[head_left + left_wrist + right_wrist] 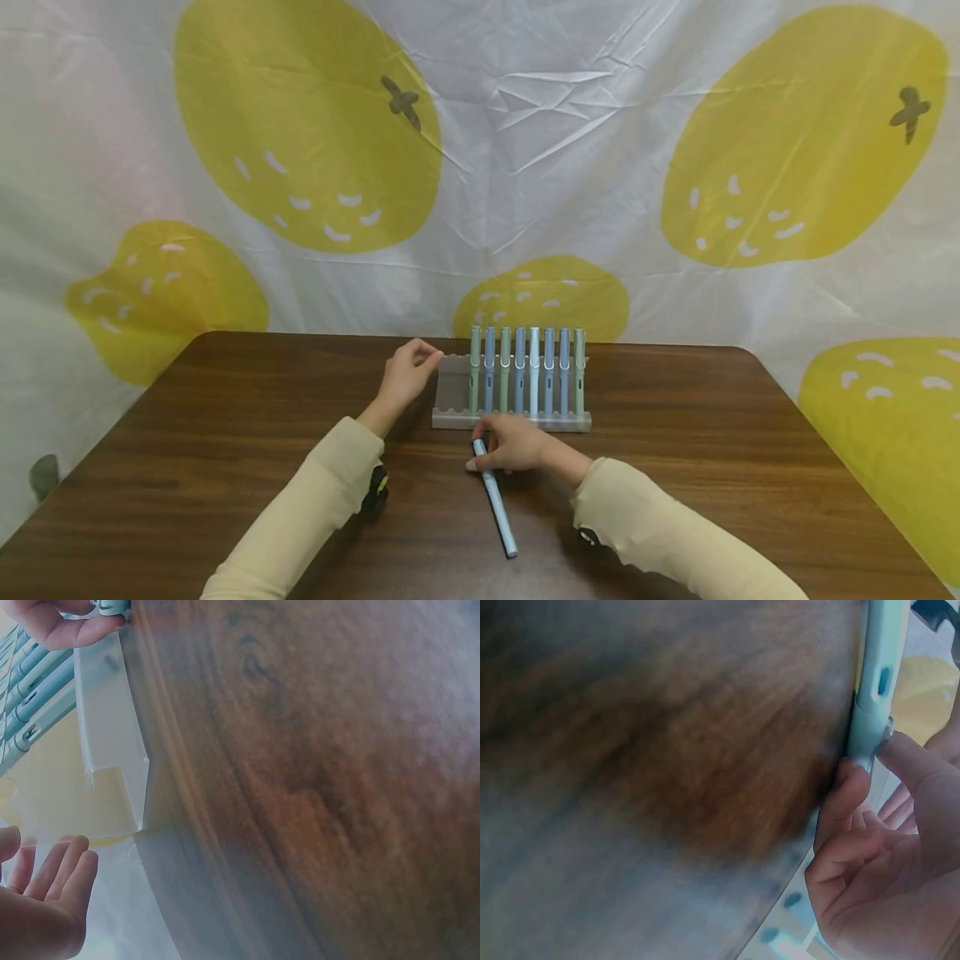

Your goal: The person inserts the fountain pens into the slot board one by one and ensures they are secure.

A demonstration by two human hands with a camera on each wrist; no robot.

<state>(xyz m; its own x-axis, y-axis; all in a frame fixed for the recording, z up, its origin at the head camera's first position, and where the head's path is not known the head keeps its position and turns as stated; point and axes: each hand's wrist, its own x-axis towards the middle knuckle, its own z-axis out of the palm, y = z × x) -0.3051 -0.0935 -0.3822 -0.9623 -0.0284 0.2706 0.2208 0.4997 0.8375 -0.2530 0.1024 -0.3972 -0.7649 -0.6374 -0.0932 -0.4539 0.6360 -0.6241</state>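
Note:
A clear pen rack stands toward the back of the table, with several green, blue and pale blue pens upright in a row; its left slots hold none. By the rack's upper left corner is my left hand, fingertips at the edge. The left wrist view shows that hand's fingers nearly straight. In front of the rack my right hand pinches one end of a light blue pen between thumb and fingers. The pen slants toward me, its far end close to or on the tabletop. In the right wrist view the fingertips press against the pen.
The brown wooden table reaches out on both sides of the rack. Behind it hangs a white cloth printed with big yellow fruit. Dark wrist devices sit at both sleeves.

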